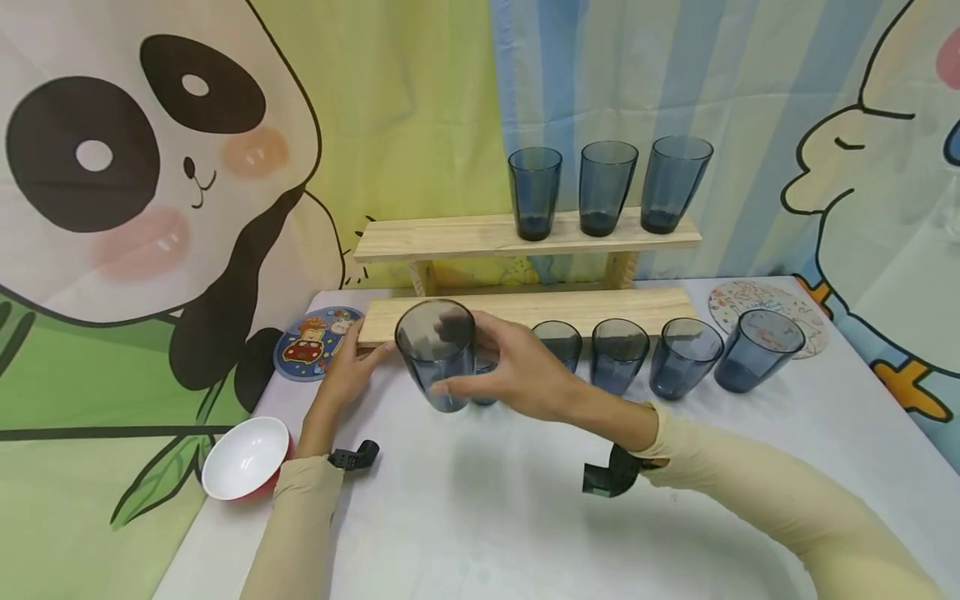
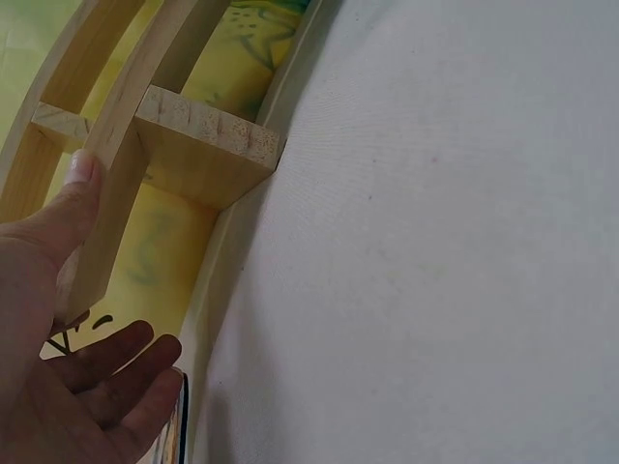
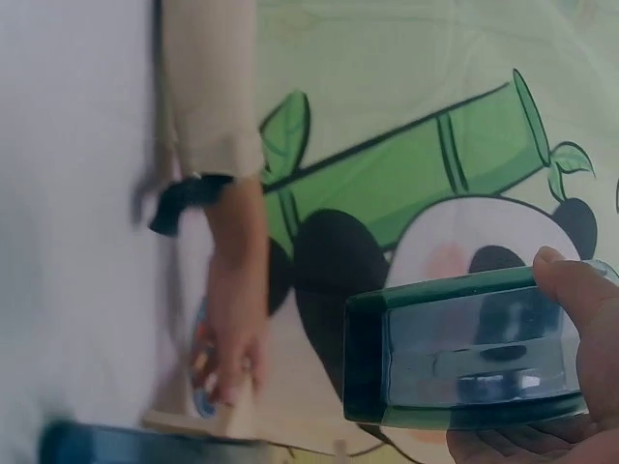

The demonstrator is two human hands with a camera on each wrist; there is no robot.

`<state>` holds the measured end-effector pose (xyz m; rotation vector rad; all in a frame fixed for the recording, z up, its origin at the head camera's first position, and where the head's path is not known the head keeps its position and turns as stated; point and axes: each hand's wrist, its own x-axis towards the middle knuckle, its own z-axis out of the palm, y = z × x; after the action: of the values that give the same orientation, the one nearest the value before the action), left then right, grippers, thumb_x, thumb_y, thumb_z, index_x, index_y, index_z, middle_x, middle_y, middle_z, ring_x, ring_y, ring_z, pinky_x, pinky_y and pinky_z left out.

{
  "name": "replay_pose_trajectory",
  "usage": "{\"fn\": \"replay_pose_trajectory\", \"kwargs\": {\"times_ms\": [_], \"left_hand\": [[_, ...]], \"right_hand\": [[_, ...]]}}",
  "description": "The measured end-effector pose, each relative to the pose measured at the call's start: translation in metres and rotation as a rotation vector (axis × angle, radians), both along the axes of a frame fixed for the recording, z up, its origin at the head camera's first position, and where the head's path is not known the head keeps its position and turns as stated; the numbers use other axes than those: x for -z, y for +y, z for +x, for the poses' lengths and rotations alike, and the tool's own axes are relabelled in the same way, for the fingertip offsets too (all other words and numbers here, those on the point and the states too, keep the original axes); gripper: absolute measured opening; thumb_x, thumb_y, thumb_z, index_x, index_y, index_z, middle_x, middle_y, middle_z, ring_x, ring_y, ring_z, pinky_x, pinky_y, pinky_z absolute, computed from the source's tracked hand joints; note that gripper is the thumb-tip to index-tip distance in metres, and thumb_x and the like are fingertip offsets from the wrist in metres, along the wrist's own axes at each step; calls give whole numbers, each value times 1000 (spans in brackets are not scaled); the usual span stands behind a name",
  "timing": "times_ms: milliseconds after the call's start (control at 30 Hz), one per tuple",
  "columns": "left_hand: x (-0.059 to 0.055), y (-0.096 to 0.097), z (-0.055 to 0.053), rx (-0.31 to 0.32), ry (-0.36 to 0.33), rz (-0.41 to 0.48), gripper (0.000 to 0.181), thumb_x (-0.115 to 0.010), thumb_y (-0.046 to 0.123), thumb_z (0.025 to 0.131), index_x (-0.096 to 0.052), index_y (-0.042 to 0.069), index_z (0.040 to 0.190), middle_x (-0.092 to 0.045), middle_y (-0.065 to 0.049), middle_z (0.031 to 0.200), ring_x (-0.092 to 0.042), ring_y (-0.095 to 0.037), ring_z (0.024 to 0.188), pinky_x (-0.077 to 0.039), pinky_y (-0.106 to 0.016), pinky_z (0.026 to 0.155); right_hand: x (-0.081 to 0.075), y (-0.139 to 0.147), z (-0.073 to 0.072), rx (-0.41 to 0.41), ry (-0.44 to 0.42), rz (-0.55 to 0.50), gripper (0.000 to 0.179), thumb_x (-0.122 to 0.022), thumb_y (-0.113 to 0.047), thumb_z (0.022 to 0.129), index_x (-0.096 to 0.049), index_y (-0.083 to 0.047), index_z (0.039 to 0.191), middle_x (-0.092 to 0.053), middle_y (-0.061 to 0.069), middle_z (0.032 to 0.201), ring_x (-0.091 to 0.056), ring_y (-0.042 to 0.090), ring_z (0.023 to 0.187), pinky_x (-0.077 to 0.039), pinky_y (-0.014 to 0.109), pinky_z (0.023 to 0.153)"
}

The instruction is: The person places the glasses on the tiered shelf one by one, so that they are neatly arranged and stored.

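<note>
My right hand (image 1: pixel 525 367) grips a blue-grey glass tumbler (image 1: pixel 437 354), held upright in front of the lower shelf board. In the right wrist view the tumbler (image 3: pixel 474 353) has thumb and fingers on opposite sides. At the left end of the two-tier wooden shelf (image 1: pixel 525 312), my left hand (image 1: pixel 348 367) holds the lower board. The left wrist view has its thumb lying on the board (image 2: pixel 116 184), a fingertip at the board's end and the other fingers spread away. Three matching tumblers (image 1: pixel 607 187) stand on the upper tier's right half.
Several more tumblers (image 1: pixel 615 358) stand in a row on the white table (image 1: pixel 480 517) before the shelf, one partly hidden behind my right hand. A white bowl (image 1: pixel 246 458) with a red outside sits at left. Round mats (image 1: pixel 315 342) lie at both shelf ends.
</note>
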<state>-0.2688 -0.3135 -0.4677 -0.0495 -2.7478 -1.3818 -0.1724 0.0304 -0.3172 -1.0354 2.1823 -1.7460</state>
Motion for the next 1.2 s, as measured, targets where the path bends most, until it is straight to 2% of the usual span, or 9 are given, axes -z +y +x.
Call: {"fn": "replay_pose_trajectory", "kwargs": {"times_ms": [133, 300, 400, 567, 633, 767, 967, 1067, 1200], "left_hand": [[1, 1, -2, 11, 11, 9, 93, -68, 51, 102, -17, 13, 169, -26, -24, 171, -32, -47, 155, -25, -63, 126], [0, 4, -1, 18, 11, 22, 92, -69, 48, 102, -17, 11, 169, -27, -27, 169, -39, -49, 149, -29, -62, 124], [-2, 5, -1, 17, 10, 25, 92, -69, 48, 102, -17, 12, 169, -29, -27, 168, -42, -49, 147, -32, -63, 122], [-3, 6, 1, 13, 9, 29, 93, -68, 49, 102, -17, 12, 169, -29, -27, 168, -42, -50, 147, -32, -64, 122], [-2, 7, 1, 10, 10, 26, 92, -68, 49, 102, -17, 12, 169, -29, -28, 168, -42, -50, 147, -31, -64, 122], [0, 7, 2, -2, -1, 10, 92, -67, 49, 103, -16, 13, 169, -28, -26, 169, -39, -49, 150, -29, -63, 124], [1, 5, 1, -7, -11, -11, 95, -66, 54, 101, -15, 14, 170, -26, -25, 171, -36, -49, 152, -27, -65, 124], [-1, 4, 1, -7, -3, -1, 95, -67, 55, 101, -15, 14, 170, -27, -26, 170, -38, -49, 150, -29, -65, 123], [-2, 3, 2, -4, 2, 6, 94, -68, 53, 101, -16, 14, 170, -29, -27, 169, -41, -49, 148, -31, -64, 122]], "right_hand": [[-24, -4, -22, 50, 44, -11, 66, -87, -17, 90, -57, -10, 148, -63, 5, 145, -61, 19, 135, -50, 31, 112], [-46, -11, -58, 114, 62, -26, 58, -85, -18, 92, -59, -7, 143, -67, 9, 135, -68, 21, 122, -57, 35, 102], [-54, -14, -81, 191, 77, -21, 51, -85, -21, 93, -61, -7, 136, -67, 9, 124, -67, 20, 108, -56, 33, 92], [-58, -18, -118, 336, 118, 19, 47, -84, -32, 93, -61, -9, 127, -62, 8, 104, -56, 23, 91, -47, 32, 76], [-58, -19, -130, 391, 122, 46, 48, -83, -37, 93, -60, -10, 125, -61, 6, 105, -56, 22, 93, -47, 32, 77], [-55, -21, -152, 470, 91, 99, 54, -80, -45, 95, -57, -9, 127, -62, 8, 119, -59, 23, 109, -50, 37, 86], [-50, -27, -179, 574, 43, 132, 74, -77, -50, 95, -49, -11, 151, -58, 9, 147, -56, 24, 134, -52, 40, 104], [-51, -32, -190, 611, 39, 125, 82, -77, -50, 95, -43, -12, 159, -57, 8, 151, -56, 24, 136, -53, 38, 106], [-50, -39, -198, 633, 41, 118, 80, -78, -48, 95, -44, -12, 157, -58, 8, 149, -59, 24, 131, -55, 37, 102]]}}
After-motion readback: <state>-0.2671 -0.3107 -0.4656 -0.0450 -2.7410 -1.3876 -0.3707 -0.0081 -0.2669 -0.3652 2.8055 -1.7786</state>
